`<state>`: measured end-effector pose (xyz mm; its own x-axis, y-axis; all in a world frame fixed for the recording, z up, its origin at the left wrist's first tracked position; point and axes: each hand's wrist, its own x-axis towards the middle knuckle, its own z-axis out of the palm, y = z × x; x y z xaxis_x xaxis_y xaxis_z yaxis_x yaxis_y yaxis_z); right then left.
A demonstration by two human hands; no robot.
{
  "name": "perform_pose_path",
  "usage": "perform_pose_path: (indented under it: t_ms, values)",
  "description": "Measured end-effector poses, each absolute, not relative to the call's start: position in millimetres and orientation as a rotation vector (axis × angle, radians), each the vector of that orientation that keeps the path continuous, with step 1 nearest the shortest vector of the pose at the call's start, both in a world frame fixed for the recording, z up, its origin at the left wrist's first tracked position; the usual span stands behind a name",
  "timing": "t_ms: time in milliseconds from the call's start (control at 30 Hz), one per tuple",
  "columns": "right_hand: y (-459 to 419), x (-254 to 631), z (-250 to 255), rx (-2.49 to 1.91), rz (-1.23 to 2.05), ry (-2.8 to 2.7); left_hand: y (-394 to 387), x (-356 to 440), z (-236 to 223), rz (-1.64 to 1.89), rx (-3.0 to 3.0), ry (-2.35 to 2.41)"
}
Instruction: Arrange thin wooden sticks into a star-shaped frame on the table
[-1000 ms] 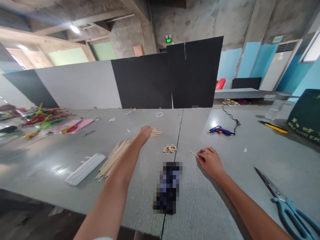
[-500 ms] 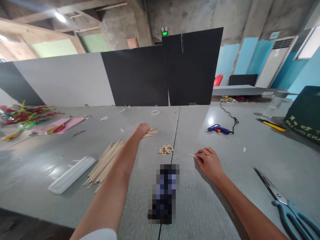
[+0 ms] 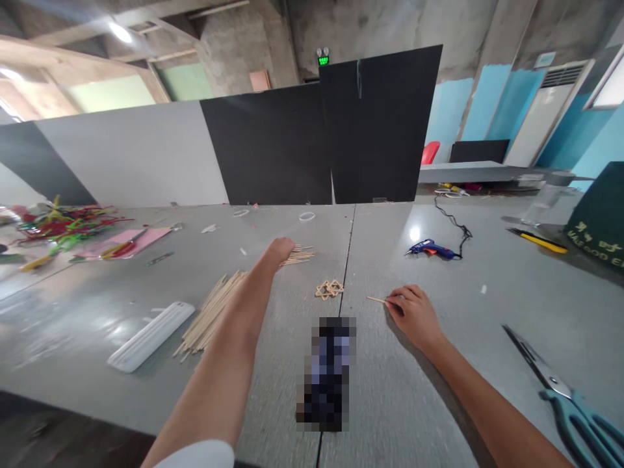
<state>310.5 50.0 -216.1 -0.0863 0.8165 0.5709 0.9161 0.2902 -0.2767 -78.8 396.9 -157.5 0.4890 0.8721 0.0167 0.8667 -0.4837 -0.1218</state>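
Observation:
My right hand pinches a short wooden stick just above the table, its free end pointing left. Farther out, my left hand reaches to a small pile of short wooden sticks; the back of the hand hides its fingers and whatever they touch. Between the hands lie small star shapes made of sticks, beside the table seam. A bundle of long wooden sticks rests under and left of my left forearm.
Scissors lie at the right front. Behind my right hand is a blue glue gun with its cord. A yellow cutter sits farther right. On the left are a white case and colourful pipe cleaners. A blurred dark object lies front centre.
The whole view has shifted slightly, so things appear a little farther right. Both hands keep nearly the same places, and the stick stays in my right hand.

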Motion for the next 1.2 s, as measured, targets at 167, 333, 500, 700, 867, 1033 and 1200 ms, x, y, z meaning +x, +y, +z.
perform_pose_path:
  t_ms: [167, 333, 500, 700, 867, 1033, 1200]
  values:
    - [49.6, 309.7, -216.1, -1.555, -0.204, -1.91, 392.9, -81.7, -152.0, 0.222, -2.517, -1.639]
    - [50.5, 309.4, -216.8, -1.553, -0.195, -1.911, 387.6, -79.9, -150.6, 0.192, -2.521, -1.669]
    - [50.6, 308.6, -216.8, -1.55, -0.194, -1.905, 380.4, -79.6, -145.9, -0.011, -2.558, -1.724]
    - [51.0, 312.2, -216.9, -1.561, -0.168, -1.912, 363.3, -67.1, -127.4, -0.534, -2.596, -1.892]
    - [53.3, 312.7, -207.9, -1.5, 0.037, -1.735, 309.7, -16.4, -120.4, -1.002, -2.807, -1.945]
    - [47.5, 284.8, -180.8, -1.308, 0.743, -0.966, 201.0, 47.4, -126.3, -1.559, -3.327, -1.857]
    - [35.0, 255.7, -158.3, -1.078, 1.009, -0.83, 120.6, 83.1, -120.8, -1.695, -3.517, -1.742]
